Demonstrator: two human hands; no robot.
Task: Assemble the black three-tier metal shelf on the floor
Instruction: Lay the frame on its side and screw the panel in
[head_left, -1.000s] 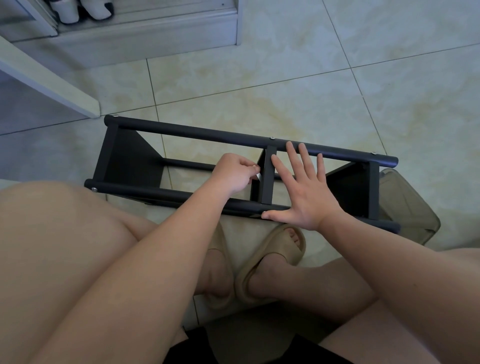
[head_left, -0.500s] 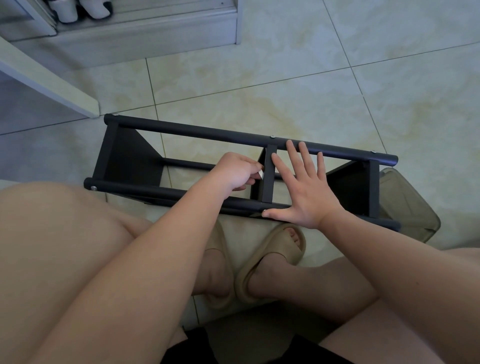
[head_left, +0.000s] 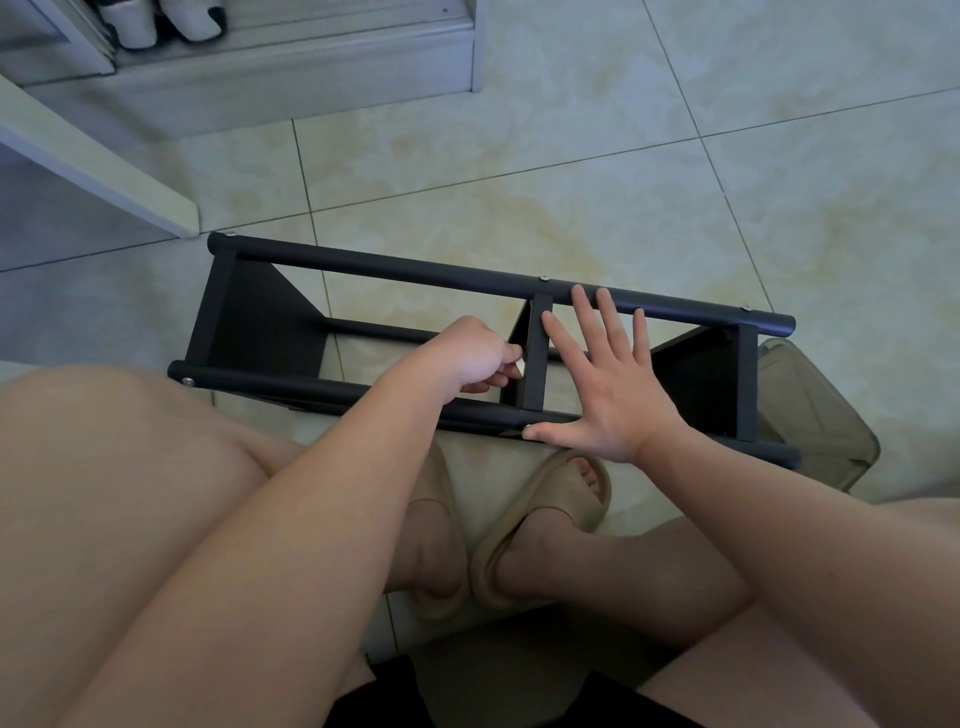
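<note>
Left hand (head_left: 467, 358) shifted slightly, pinching pale piece (head_left: 517, 369) beside shelf (head_left: 415, 270).

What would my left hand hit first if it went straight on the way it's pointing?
Your left hand, pinching a small pale piece, points right at the shelf's middle panel, so it would likely meet that first, though depth is unclear.

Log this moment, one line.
shelf: black three-tier metal frame, lying sideways on floor | left hand: pinches small pale item beside middle panel | right hand: flat on frame
</note>
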